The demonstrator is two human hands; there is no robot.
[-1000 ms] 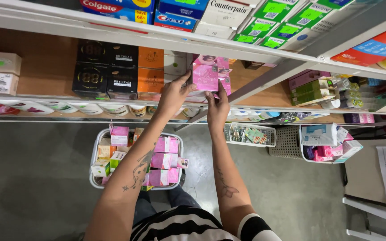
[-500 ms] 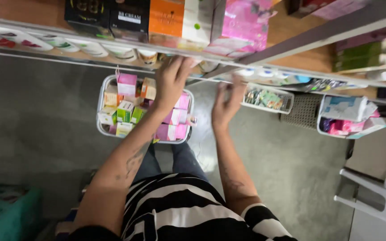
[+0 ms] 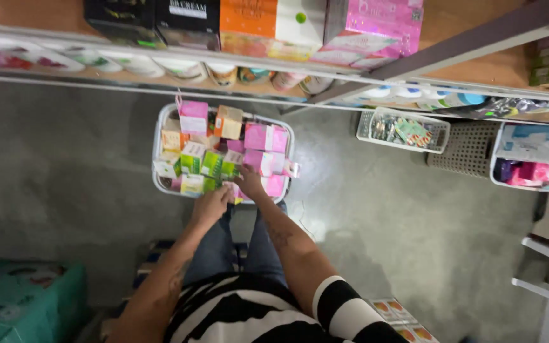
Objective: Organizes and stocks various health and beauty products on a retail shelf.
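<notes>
Head view: your left hand and right hand are both down at the near rim of the white basket on the floor. Fingers curl among the small cartons; cannot tell what, if anything, they grip. Basket well filled, much left inside. Cartons: glossy cardboard, boxy, pink, green, orange. Above, the shelf carries larger boxes.

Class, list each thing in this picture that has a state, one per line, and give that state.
White basket: on the floor, full of small boxes.
Left hand: at the basket's near rim, grip unclear.
Right hand: reaching in among pink boxes.
Small basket: on the floor, holding packets.
Shelf: stocked.
</notes>
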